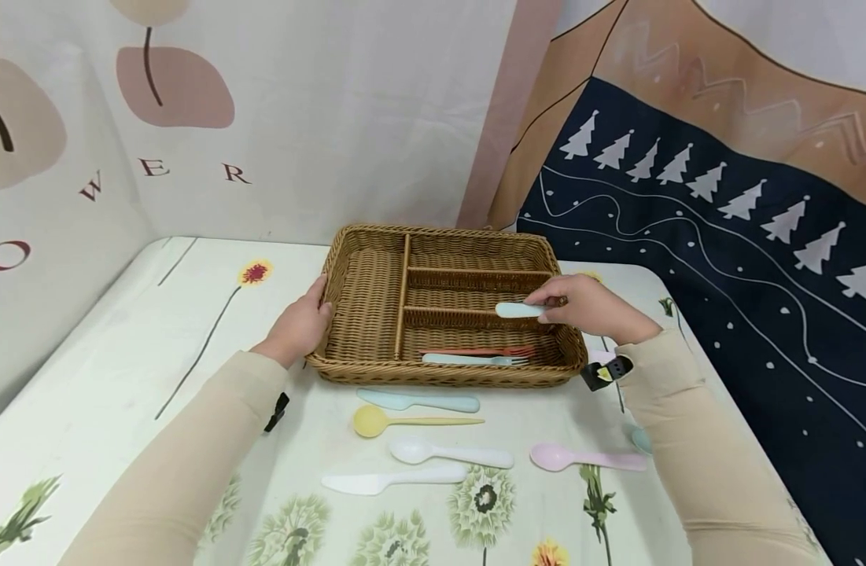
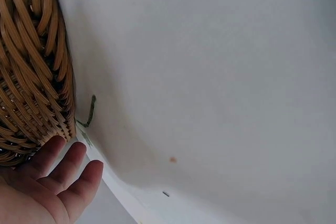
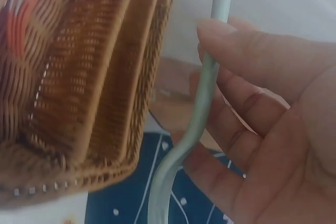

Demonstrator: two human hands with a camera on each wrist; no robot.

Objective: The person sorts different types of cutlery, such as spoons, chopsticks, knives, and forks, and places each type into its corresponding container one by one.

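A brown wicker cutlery basket [image 1: 402, 295] with several compartments stands on the table. My left hand [image 1: 298, 321] holds its left rim, with loosely bent fingers [image 2: 79, 182] against the outer wall. Over the basket's right side, my right hand [image 1: 581, 305] pinches a pale blue-green fork [image 1: 517, 310] by its handle between thumb and fingers. Its neck bends in the right wrist view, where slits show faintly at the cut-off head. A red fork [image 1: 468, 351] and a light blue fork [image 1: 461, 359] lie side by side in the front right compartment.
In front of the basket lie a light blue knife [image 1: 418, 402], yellow spoon [image 1: 373, 421], white spoon [image 1: 454, 453], white knife [image 1: 376, 481] and pink spoon [image 1: 567, 457]. A green spoon [image 1: 641, 439] is partly behind my right sleeve. Printed cloths hang behind the table.
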